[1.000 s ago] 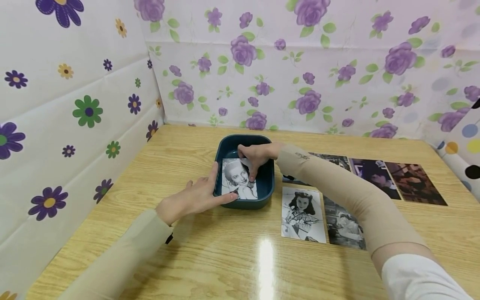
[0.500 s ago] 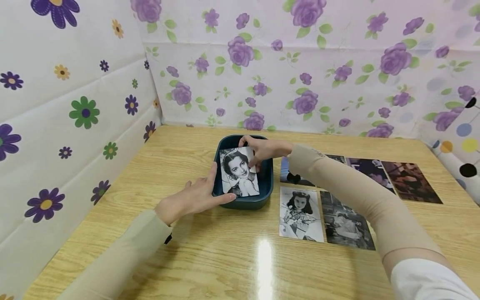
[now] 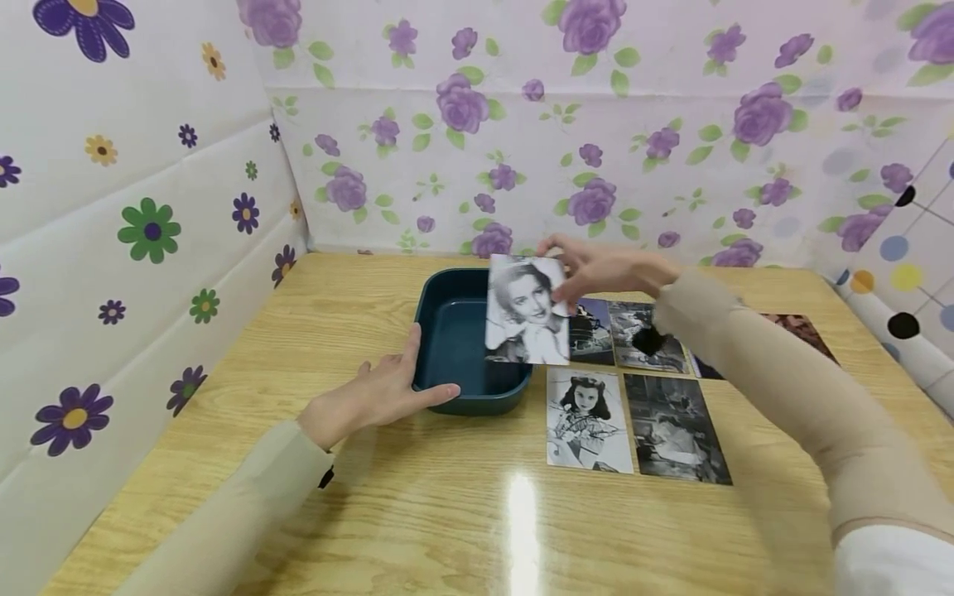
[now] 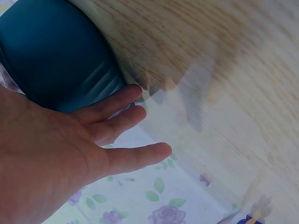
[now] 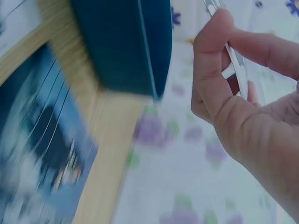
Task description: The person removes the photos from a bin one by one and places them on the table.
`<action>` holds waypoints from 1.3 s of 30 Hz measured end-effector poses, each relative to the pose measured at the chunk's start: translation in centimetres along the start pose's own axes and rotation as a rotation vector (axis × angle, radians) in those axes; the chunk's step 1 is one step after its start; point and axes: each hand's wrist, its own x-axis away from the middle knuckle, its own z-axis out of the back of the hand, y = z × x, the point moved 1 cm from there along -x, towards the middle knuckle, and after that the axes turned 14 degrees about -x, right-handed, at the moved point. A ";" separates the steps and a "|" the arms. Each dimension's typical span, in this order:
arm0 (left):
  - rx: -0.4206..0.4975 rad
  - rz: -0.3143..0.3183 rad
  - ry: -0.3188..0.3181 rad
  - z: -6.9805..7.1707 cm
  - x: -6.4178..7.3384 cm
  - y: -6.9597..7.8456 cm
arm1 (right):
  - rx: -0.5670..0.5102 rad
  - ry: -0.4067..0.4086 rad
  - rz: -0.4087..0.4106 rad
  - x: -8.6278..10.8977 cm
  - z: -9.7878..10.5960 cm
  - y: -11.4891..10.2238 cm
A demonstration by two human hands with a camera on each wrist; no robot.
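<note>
In the head view my right hand (image 3: 599, 271) pinches a black-and-white portrait photo (image 3: 524, 319) by its right edge, above the right side of a dark teal box (image 3: 455, 343). The right wrist view shows the photo's edge (image 5: 239, 74) between thumb and fingers; it looks like more than one card, though I cannot tell how many. My left hand (image 3: 368, 399) rests against the box's left side, thumb at the front rim, fingers extended. The left wrist view has the same left hand (image 4: 65, 144) with fingers spread beside the box (image 4: 56, 51).
Right of the box lie photos in two rows: a signed portrait (image 3: 589, 422) and a dark scene (image 3: 676, 430) in front, several more behind, such as a reddish-brown one (image 3: 801, 331). My right arm partly covers the back row. Flowered cloth (image 3: 447, 149) walls the wooden table (image 3: 417, 513).
My right hand has lifted the photo up out of the box and carried it rightward, baring the box's floor. My left hand has stayed at the box.
</note>
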 end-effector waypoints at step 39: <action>-0.143 -0.003 0.067 0.7 0.6 -0.9 | 0.623 0.611 0.142 21.6 0.7 19.1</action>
